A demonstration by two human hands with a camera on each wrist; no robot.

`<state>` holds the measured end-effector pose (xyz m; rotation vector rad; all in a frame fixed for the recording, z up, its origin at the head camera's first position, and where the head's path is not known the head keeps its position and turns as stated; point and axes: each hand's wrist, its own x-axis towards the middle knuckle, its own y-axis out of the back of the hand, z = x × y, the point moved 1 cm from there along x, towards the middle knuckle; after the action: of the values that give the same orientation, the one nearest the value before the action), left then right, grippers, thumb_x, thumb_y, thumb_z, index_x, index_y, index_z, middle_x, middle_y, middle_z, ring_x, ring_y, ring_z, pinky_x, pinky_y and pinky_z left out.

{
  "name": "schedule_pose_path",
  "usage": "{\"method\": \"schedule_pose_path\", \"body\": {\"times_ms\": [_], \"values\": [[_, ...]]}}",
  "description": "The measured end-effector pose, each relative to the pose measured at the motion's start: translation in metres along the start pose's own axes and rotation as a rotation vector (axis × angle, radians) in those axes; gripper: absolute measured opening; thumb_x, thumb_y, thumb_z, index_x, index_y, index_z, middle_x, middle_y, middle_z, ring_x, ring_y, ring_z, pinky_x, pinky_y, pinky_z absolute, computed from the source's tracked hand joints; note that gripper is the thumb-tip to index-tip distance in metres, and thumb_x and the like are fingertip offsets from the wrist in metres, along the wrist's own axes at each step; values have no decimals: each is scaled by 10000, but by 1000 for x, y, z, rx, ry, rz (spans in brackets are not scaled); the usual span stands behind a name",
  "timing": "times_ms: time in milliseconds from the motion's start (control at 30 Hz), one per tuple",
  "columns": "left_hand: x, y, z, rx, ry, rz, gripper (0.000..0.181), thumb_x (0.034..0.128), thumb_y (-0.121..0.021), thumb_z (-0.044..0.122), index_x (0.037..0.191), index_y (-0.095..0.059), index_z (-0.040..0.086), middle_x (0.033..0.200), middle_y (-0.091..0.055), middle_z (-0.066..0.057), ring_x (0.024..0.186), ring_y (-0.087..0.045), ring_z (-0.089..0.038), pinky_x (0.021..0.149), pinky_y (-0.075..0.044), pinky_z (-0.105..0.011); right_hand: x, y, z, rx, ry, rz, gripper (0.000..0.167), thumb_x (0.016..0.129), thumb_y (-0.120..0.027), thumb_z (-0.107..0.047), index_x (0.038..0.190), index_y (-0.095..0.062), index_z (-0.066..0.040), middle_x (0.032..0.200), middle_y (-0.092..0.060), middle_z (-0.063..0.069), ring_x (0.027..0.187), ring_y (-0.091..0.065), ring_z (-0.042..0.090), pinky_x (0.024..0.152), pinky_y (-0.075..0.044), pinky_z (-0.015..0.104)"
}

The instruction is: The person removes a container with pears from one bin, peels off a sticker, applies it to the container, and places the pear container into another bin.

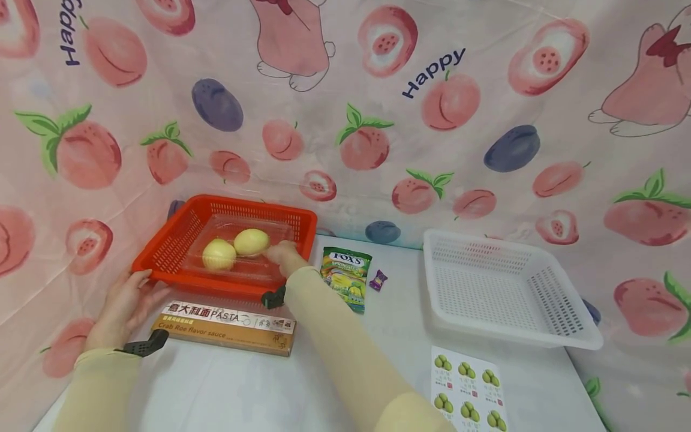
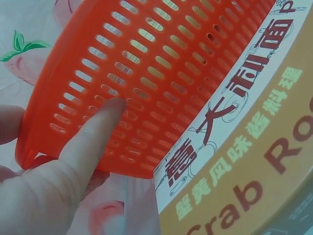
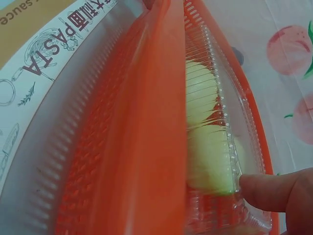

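A red plastic basket (image 1: pixel 227 288) stands at the back left of the table. Inside it lies a clear plastic container (image 1: pixel 281 228) with two round, pale-yellow fruits (image 1: pixel 252 242) in it. My left hand (image 1: pixel 126 300) holds the basket's front left corner, one finger against the slotted outer wall (image 2: pixel 161 63). Reaching over the basket's front wall, my right hand (image 1: pixel 284 255) grips the right end of the container. Its thumb (image 3: pixel 269 192) touches the container's ridged edge in the right wrist view; the other fingers are mostly hidden there.
A pasta box (image 1: pixel 224 336) lies right in front of the basket. To the right are a green Fox's candy bag (image 1: pixel 345 276), a small purple-wrapped candy (image 1: pixel 378 280) and a white basket (image 1: pixel 480 288). A sheet of fruit stickers (image 1: pixel 468 390) lies nearer the front. Printed cloth hangs behind.
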<state>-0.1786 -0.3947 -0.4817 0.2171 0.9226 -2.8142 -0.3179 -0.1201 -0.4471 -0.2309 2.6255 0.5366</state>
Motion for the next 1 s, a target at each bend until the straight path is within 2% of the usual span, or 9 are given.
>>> {"method": "schedule_pose_path", "body": {"times_ms": [133,200,300,400,433,500,667,833,1000], "values": [[1,-1,-1,9,-7,-4,757,1017,-541,207,1577,-40,292,1459,-259,2,1209,-447,-186,996,-334,-452,-2,0,-1,53,-8,39,498,893,-728,-151,1314,-531,28,1303,-533,109,1174,-515,268,1014,-429,405],[2,0,-1,15,-4,-4,760,1013,-549,218,1576,-45,296,1473,-251,9,1194,-466,-175,996,-338,-450,-3,-1,-1,78,-14,56,371,876,-745,-135,1183,-603,18,1109,-587,87,1039,-553,255,966,-464,402],[2,1,-2,18,6,9,772,1000,-575,235,1574,-64,316,1497,-232,15,1119,-532,-148,992,-353,-452,-4,0,-1,115,-10,51,509,860,-763,-161,1275,-535,25,1192,-546,88,1056,-526,255,976,-456,398],[3,2,-1,14,4,18,750,1004,-568,222,1572,-85,313,1487,-248,15,1074,-567,-137,982,-368,-454,-7,0,-1,163,-1,4,811,856,-765,-189,1479,-294,31,1466,-361,108,1221,-440,277,1034,-403,401],[3,3,-1,9,1,19,744,1004,-568,217,1570,-94,310,1474,-262,14,1070,-568,-141,978,-373,-455,-8,-1,-1,181,0,-13,904,858,-761,-198,1522,-188,18,1524,-278,115,1259,-406,288,1042,-395,404],[2,3,-1,-3,-4,14,719,1008,-560,202,1562,-112,300,1437,-293,15,1057,-577,-147,974,-379,-458,-11,-2,-1,209,-3,-35,973,866,-749,-193,1544,-81,5,1541,-242,120,1269,-389,297,1033,-403,408],[1,4,1,-40,-17,-13,660,1021,-529,157,1541,-144,290,1403,-317,7,1044,-593,-161,971,-377,-461,-16,-3,0,248,-12,-16,965,872,-737,-194,1545,-71,-6,1423,-376,133,1122,-474,293,909,-502,414],[0,3,1,-28,-20,-28,696,1026,-518,161,1556,-116,365,1488,-224,21,1113,-549,-166,984,-348,-482,-22,-3,0,324,9,-17,951,867,-726,-143,1542,-68,-14,1266,-429,133,1022,-561,333,778,-566,434],[0,5,-1,-8,-16,-21,708,1020,-531,181,1558,-118,383,1520,-181,36,1131,-522,-152,983,-349,-489,-27,-1,1,314,21,-4,912,857,-733,-138,1529,-129,-25,1147,-470,114,991,-585,325,840,-545,441]]}}
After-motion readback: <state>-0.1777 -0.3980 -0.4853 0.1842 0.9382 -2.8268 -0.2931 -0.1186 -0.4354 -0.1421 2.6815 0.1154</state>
